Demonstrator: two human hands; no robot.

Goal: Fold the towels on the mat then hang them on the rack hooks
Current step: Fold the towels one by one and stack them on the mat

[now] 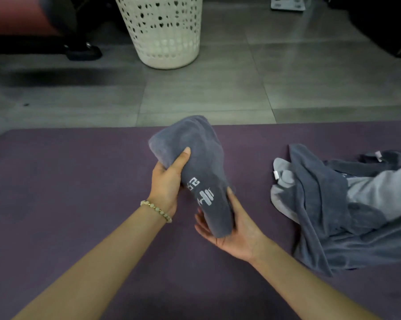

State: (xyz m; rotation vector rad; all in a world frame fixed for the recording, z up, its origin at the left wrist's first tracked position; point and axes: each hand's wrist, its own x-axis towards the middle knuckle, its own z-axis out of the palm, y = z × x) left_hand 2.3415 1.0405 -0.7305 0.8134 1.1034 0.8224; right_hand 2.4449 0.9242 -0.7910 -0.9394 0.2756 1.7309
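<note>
A folded grey-blue towel [200, 162] with white embroidered marks is held above the purple mat [68, 181]. My left hand [166, 183], with a bead bracelet on the wrist, grips its upper left side, thumb on top. My right hand [237, 229] cups the towel's lower end from beneath, palm up. A loose heap of grey towels [342, 209] lies crumpled on the mat to the right. No rack or hooks are in view.
A white perforated laundry basket [165, 31] stands on the grey tiled floor [287, 84] beyond the mat's far edge. Dark furniture with a caster [83, 50] sits at the far left. A white scale-like object [287, 3] lies at the top right.
</note>
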